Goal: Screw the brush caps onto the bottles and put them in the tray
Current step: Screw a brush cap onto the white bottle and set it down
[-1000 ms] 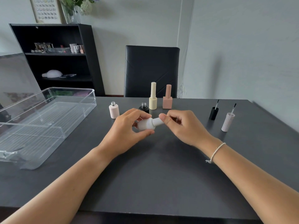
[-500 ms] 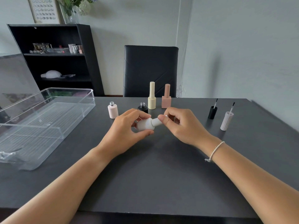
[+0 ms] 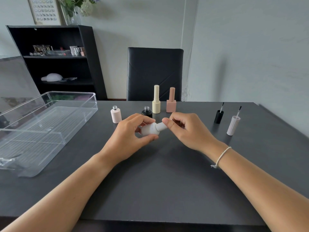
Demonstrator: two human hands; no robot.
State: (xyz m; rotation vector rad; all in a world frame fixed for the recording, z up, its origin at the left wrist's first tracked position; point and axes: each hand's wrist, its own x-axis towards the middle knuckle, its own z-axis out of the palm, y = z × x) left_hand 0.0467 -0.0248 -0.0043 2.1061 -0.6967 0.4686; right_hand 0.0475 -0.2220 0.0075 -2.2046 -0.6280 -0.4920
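My left hand grips a white bottle held sideways above the table. My right hand pinches the white cap at the bottle's neck. An uncapped pale pink bottle and an uncapped black bottle stand behind my hands. A capped cream bottle and a capped pink square bottle stand further back. A black brush cap and a pale ribbed brush cap stand upside down at the right, brushes up. The clear tray lies at the left.
The dark table reaches to the near edge. A black chair stands behind it, and a black shelf unit with small items stands at the back left.
My right fingers have shifted slightly round the white cap. The bottle stays in my left hand at the same spot.
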